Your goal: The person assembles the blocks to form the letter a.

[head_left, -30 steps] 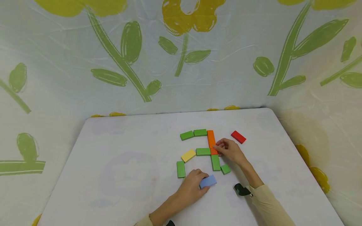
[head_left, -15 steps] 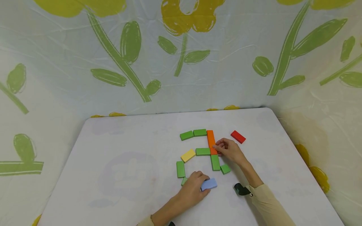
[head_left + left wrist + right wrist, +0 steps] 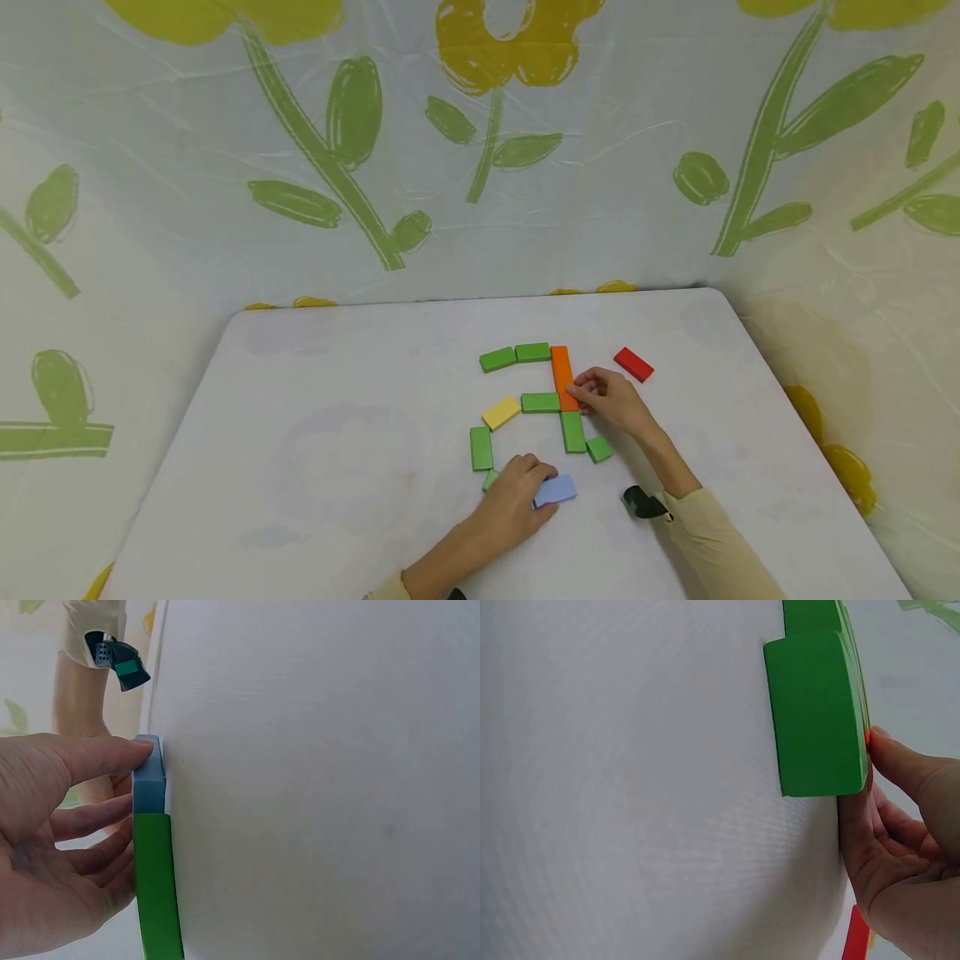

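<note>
My left hand [image 3: 513, 496] pinches a light blue block [image 3: 556, 490] near the front of the block layout; in the left wrist view the thumb lies on the top edge of the blue block [image 3: 148, 791]. Against its end in that view stands a green block [image 3: 155, 881]. My right hand [image 3: 615, 402] has thumb and fingertips at the right edge of an orange block [image 3: 564, 371], gripping it. In the right wrist view a green block [image 3: 817, 716] hides most of the orange one, and only a sliver shows by the thumb tip.
Green blocks [image 3: 533, 352] and a yellow block [image 3: 501, 412] lie flat beside the orange, with more green pieces [image 3: 573, 432] nearer me. A red block [image 3: 633, 364] lies apart at the right on the white table [image 3: 337, 358]. A flower-print sheet [image 3: 600, 208] hangs around it.
My left hand has moved slightly toward me with the blue block, uncovering a bit of a green block beside it. My right hand stays at the orange block.
</note>
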Motion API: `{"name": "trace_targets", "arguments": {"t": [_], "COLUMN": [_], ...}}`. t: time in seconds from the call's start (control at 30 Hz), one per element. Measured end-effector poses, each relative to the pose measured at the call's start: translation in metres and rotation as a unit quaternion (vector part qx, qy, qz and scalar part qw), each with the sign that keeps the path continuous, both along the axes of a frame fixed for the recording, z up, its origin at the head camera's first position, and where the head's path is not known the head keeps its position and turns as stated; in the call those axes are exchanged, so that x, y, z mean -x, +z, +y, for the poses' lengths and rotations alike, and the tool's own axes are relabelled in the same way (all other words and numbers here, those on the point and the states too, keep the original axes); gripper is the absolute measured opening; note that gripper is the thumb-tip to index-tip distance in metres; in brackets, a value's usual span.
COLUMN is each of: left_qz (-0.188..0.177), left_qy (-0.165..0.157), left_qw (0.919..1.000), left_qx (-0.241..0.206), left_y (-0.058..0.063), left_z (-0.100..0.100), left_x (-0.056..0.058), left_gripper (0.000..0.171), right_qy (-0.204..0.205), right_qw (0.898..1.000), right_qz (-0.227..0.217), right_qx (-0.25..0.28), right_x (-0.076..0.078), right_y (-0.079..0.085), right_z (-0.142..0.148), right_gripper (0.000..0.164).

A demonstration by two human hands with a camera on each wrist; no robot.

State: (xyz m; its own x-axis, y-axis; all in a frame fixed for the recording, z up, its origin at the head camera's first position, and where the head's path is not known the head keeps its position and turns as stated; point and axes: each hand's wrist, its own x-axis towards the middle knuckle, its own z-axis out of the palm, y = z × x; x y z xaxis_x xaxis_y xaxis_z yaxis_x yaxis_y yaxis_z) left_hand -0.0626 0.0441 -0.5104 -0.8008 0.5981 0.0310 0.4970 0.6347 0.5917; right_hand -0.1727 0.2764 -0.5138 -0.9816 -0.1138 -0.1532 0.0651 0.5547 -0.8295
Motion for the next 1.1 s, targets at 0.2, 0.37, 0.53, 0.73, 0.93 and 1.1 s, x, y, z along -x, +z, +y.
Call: {"name": "trace_targets", "arguments": {"t": [0.2, 0.37, 0.53, 0.73, 0.93, 1.1], "left_qz": [0.009, 0.012, 0.019, 0.014, 0.013, 0.007], "left_qy": [-0.005, -0.003, 0.043, 0.154, 0.242, 0.26], "left_qw": [0.9999, 0.9999, 0.9975, 0.9806, 0.9626, 0.9558], "left_qx": [0.004, -0.012, -0.053, -0.12, -0.121, -0.138], "left_y": [-0.002, -0.002, -0.002, 0.001, 0.001, -0.005], "left_z": [-0.003, -0.007, -0.016, -0.028, -0.039, -0.051], "left_x": [0.002, 0.004, 0.008, 0.017, 0.025, 0.031], "left_gripper": [0.037, 0.035, 0.029, 0.027, 0.04, 0.042], "right_qy": [0.001, 0.008, 0.017, 0.021, 0.024, 0.036], "right_qw": [1.0, 1.0, 1.0, 1.0, 1.0, 0.999], "right_qz": [0.001, 0.003, 0.005, 0.003, 0.003, 0.015], "right_qx": [-0.007, -0.001, 0.004, 0.009, 0.011, 0.007], "right_x": [0.001, 0.002, 0.003, 0.002, -0.004, -0.013], "right_y": [-0.002, -0.004, -0.003, -0.001, 0.002, 0.005], "right_z": [0.001, 0.002, 0.003, 0.004, 0.005, 0.01], "right_gripper": [0.025, 0.025, 0.026, 0.026, 0.027, 0.024]}}
